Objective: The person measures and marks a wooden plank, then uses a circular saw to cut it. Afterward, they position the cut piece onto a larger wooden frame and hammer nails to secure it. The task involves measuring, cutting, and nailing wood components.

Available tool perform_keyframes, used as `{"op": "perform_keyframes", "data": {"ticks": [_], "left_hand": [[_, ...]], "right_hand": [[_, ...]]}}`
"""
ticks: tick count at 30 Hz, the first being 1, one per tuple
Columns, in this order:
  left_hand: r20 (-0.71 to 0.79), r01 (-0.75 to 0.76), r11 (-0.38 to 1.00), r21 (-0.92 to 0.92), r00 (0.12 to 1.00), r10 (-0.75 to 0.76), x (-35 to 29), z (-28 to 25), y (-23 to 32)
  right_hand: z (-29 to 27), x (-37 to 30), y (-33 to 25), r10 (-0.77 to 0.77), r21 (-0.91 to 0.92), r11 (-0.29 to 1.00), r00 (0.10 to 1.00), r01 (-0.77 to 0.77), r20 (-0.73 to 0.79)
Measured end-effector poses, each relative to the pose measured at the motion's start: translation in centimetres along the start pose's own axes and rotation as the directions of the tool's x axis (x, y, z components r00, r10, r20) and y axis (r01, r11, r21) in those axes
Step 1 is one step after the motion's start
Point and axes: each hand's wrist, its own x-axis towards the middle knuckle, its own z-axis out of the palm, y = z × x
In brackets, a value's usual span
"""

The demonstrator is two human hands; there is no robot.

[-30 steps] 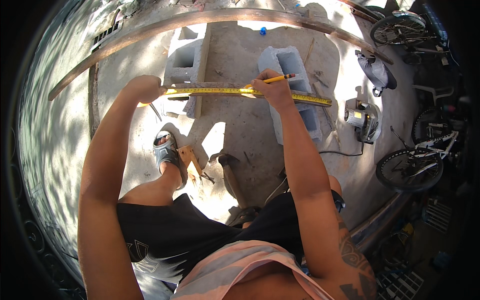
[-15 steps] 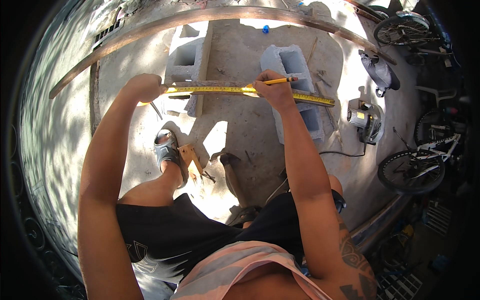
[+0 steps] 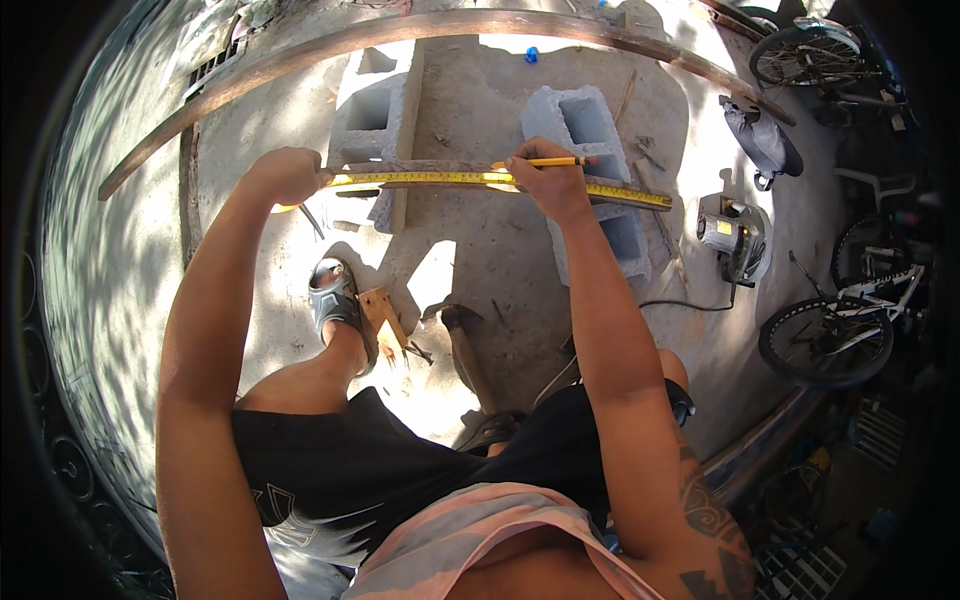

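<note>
A yellow tape measure point(image 3: 430, 179) is stretched from left to right along a narrow wooden board point(image 3: 440, 167). My left hand point(image 3: 287, 174) is closed at the tape's left end; a bit of yellow shows beneath the fist, and the rest is hidden by my fingers. In my right hand point(image 3: 550, 186) is a yellow pencil point(image 3: 562, 161), lying nearly level just above the tape, while the fingers touch the blade. The board spans two hollow concrete blocks, a left one point(image 3: 407, 100) and a right one point(image 3: 540, 113). The blade's free end reaches past the right block.
A long wooden beam point(image 3: 430, 24) crosses the far side. On the right are a circular saw point(image 3: 735, 240) with a cord, a grey bag point(image 3: 765, 145) and bicycles point(image 3: 825, 340). A hammer point(image 3: 462, 345) and a wood offcut point(image 3: 382, 315) lie near my left foot.
The pencil has turned slightly in my right hand, its pointed end rising a little off the tape to lie more level. My left hand and the tape stay almost still.
</note>
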Motion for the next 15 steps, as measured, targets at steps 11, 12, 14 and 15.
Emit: {"op": "perform_keyframes", "data": {"ticks": [11,12,14,15], "left_hand": [[0.005,0.015,1.0,-0.025,1.0,-0.015,0.29,0.13,-0.21],[0.008,0.017,0.999,-0.03,1.0,-0.017,0.39,0.18,-0.33],[0.0,0.013,1.0,-0.01,1.0,-0.013,0.37,0.19,-0.15],[-0.004,0.01,1.0,0.0,1.0,-0.01,0.34,0.2,-0.07]], "right_hand": [[-0.02,-0.09,0.1,-0.018,-0.025,1.0,1.0,0.019,0.004],[0.02,-0.04,0.05,-0.018,-0.024,1.0,1.0,0.018,-0.004],[0.04,-0.06,0.56,-0.03,-0.029,0.999,1.0,0.03,-0.001],[0.0,-0.02,0.82,-0.044,-0.035,0.998,0.999,0.044,0.008]]}}
